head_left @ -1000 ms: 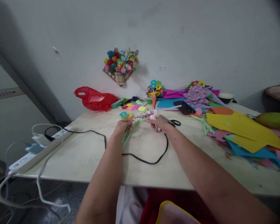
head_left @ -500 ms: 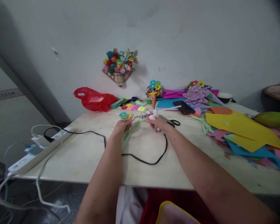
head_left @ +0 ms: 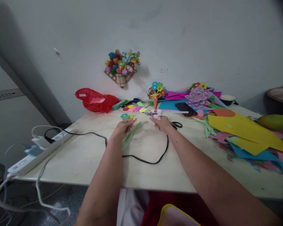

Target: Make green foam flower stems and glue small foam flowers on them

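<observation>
My right hand (head_left: 162, 123) is closed around a white glue gun (head_left: 157, 113). A long white glue stick (head_left: 176, 112) sticks out of its back, and its nozzle end points left towards my other hand. My left hand (head_left: 125, 126) is pinched on a small green and orange piece (head_left: 135, 119), too small to make out fully. Thin green stems (head_left: 132, 134) lie on the table between my hands, partly behind the left one. Just beyond my left fingers are blue and yellow flower cut-outs (head_left: 125, 116). Scissors (head_left: 177, 124) lie beside my right wrist, partly hidden.
A black cord (head_left: 153, 163) loops across the table (head_left: 85, 157) to a power strip (head_left: 25, 161) at left. At the back are a red plastic bag (head_left: 96, 102), a small flower bouquet (head_left: 155, 94) and a phone (head_left: 186, 109). Coloured foam sheets (head_left: 245, 128) and a mango (head_left: 275, 121) lie at right.
The glue gun has moved up and away from my left hand, and its glue stick now lies more level. My left hand has hardly moved.
</observation>
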